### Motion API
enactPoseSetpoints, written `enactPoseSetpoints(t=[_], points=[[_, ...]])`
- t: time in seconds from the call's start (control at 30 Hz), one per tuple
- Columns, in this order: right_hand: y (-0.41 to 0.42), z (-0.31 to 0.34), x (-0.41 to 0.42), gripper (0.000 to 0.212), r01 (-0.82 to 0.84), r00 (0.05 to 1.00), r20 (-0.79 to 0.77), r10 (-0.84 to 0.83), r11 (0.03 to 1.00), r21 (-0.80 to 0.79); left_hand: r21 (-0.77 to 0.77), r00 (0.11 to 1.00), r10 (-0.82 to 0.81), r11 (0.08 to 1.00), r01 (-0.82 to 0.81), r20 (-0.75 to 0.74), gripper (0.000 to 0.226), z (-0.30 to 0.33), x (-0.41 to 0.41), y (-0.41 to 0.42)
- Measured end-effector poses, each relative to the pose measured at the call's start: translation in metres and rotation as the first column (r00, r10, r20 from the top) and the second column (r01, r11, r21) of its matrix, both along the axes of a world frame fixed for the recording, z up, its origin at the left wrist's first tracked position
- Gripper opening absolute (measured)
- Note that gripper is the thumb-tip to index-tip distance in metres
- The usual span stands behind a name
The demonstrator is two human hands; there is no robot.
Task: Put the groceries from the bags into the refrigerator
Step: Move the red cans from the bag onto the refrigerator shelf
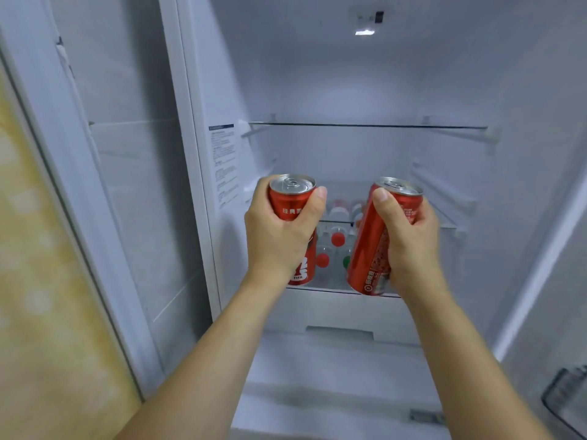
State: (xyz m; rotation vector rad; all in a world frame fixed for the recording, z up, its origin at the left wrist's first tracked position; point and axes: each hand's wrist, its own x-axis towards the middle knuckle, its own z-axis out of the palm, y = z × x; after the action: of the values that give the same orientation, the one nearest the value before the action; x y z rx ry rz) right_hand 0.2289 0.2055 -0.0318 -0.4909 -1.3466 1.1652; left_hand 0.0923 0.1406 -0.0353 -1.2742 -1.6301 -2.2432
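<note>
Head view: the left hand (pixel 279 236) grasps a red can (pixel 293 198), the right hand (pixel 409 239) a second can (pixel 374 242), before the open refrigerator (pixel 349 90). Blurred bottles (pixel 336 246) sit partly hidden at 12 o'clock.

Red cans (pixel 373 239) (silver tops), white refrigerator (pixel 317 74)

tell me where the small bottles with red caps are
In the head view, the small clear bottles with red caps stand on the refrigerator's lower glass shelf, between the two held red cans.
</note>
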Motion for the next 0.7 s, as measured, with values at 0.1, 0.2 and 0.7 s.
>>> enactPoseSetpoints(t=[0.1,0.2,0.7], points=[[0.026,0.012,-0.023,0.026,0.011,0.999,0.031,-0.012,0.999,0.030,0.020,0.999,0.021,1.000,-0.022,0.035,0.035,0.012,-0.018,0.024],[0.049,0.018,-0.044,0.028,0.011,0.997,0.070,-0.014,0.999,0.042,0.005,0.999,0.043,0.999,-0.044,0.027,0.037,0.018,-0.032,0.046],[0.133,0.024,-0.112,0.027,0.082,0.981,0.168,-0.098,0.991,0.103,-0.051,0.993,0.116,0.992,-0.116,-0.006,0.043,0.023,-0.082,0.127]])
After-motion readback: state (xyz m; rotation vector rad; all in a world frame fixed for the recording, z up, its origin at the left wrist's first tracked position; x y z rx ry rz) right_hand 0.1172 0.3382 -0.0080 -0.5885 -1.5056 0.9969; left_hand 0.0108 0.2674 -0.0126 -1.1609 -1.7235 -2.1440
